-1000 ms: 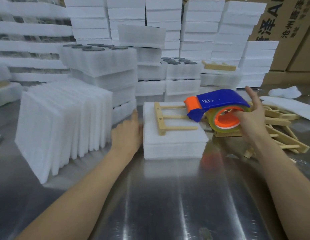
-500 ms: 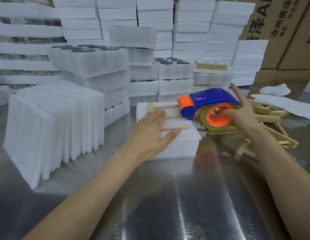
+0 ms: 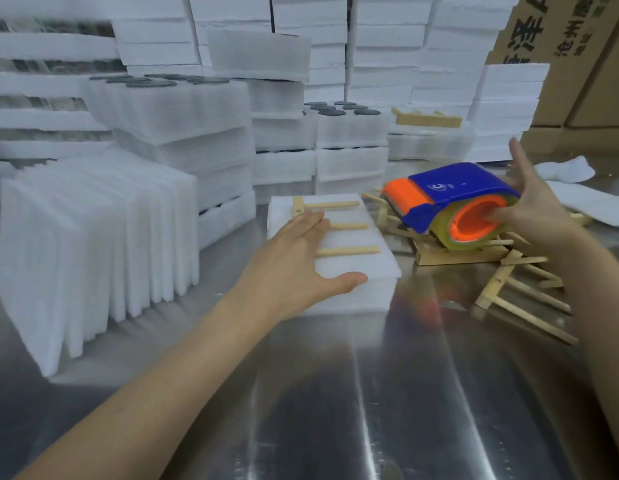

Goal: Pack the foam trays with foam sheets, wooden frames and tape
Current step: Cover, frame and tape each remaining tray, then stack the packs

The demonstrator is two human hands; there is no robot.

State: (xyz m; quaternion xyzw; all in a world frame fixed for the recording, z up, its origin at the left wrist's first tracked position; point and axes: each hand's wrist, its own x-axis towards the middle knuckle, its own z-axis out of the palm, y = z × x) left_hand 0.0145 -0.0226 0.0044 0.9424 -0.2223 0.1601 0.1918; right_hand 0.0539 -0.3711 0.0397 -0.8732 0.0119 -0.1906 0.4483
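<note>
On the steel table [image 3: 370, 393], the left hand [image 3: 294, 268] lies flat on a foam tray [image 3: 356, 296] topped by a wooden frame [image 3: 346, 251]; right of the tray, the right hand [image 3: 540, 209] grips a tape dispenser [image 3: 453, 188].

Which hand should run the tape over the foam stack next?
Right. The right hand grips the tape dispenser just beside the foam stack; the left hand lies flat on the wooden frame, pinning it.

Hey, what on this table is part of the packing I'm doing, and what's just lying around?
In the job: foam tray, wooden frame on it, left hand pressing down, tape dispenser in right hand, spare frames, upright foam sheets.
Just lying about: cardboard boxes, crumpled white cloth, foam stacks behind.
</note>
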